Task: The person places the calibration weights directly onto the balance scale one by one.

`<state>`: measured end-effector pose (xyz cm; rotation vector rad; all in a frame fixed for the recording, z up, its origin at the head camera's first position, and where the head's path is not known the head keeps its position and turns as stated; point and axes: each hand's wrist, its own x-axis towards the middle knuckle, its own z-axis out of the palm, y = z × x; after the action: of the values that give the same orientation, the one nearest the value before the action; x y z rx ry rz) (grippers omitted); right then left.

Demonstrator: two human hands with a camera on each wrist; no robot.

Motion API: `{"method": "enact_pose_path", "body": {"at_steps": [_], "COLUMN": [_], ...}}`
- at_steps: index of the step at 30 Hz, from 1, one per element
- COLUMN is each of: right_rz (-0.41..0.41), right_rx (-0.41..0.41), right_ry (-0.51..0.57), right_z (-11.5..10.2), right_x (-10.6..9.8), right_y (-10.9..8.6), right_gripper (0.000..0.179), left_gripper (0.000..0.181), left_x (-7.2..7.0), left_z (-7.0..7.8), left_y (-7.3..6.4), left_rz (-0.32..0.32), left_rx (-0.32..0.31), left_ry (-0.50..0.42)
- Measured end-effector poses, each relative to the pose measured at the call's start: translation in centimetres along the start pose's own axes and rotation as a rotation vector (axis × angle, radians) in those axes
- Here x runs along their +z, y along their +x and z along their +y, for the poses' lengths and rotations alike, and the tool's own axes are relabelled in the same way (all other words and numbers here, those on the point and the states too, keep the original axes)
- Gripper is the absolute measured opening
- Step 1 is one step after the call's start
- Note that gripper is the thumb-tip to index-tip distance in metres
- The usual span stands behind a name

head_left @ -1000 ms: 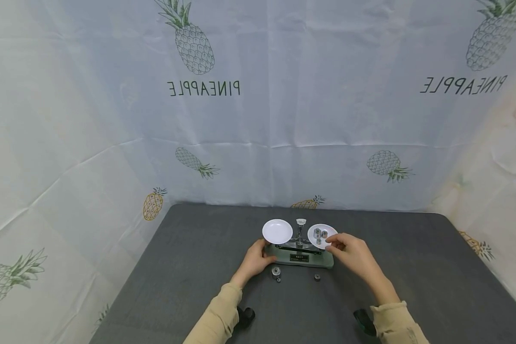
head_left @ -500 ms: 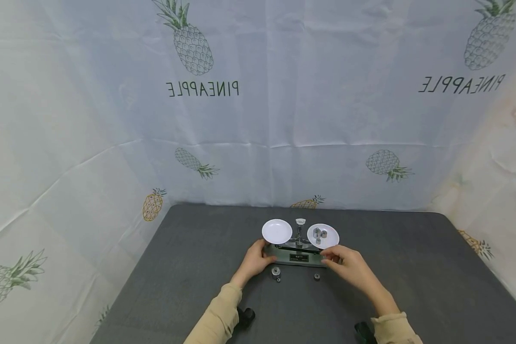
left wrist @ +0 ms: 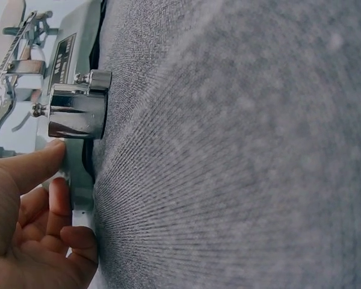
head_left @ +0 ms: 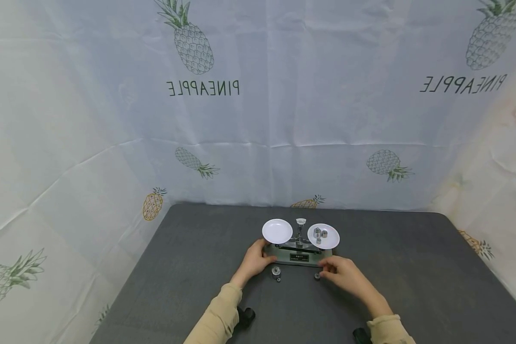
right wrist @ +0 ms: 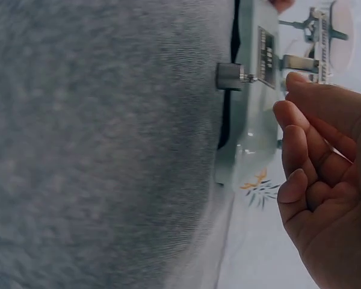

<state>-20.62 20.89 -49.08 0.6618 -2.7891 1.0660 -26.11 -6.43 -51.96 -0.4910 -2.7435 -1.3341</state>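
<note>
A green-based balance scale (head_left: 284, 255) with two white pans stands on the table. My left hand (head_left: 254, 259) grips the left end of its base, thumb against the front in the left wrist view. The left pan (head_left: 277, 231) is bare; several metal weights (head_left: 317, 232) sit on the right pan (head_left: 333, 240). My right hand (head_left: 344, 274) hovers beside a small weight (head_left: 317, 276) in front of the base. In the right wrist view its fingers are loosely bent, holding nothing, apart from that knobbed weight (right wrist: 230, 76).
A larger weight (head_left: 276, 271) and a tiny one (head_left: 278, 280) stand before the scale's left side, close to my left thumb. The dark grey table (head_left: 198, 267) backs onto a pineapple-print cloth (head_left: 258, 119).
My right hand has moved down from the right pan, past the front of the base, to the small weight on the table. My left hand has stayed on the scale.
</note>
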Motion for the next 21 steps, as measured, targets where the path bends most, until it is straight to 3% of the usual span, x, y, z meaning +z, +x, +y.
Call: {"method": "enact_pose_path", "body": {"at_steps": [21], "right_rz": [-0.153], "right_rx": [0.024], "right_ry": [0.01], "right_z": [1.2], "right_x": [1.3], "right_y": [0.4], "right_gripper": [0.013], "left_gripper": [0.043], "left_x": [-0.1], "left_z": [0.0], "left_y": [0.1], "left_rz": [0.002], "left_rx": [-0.015], "left_ry": [0.006]}}
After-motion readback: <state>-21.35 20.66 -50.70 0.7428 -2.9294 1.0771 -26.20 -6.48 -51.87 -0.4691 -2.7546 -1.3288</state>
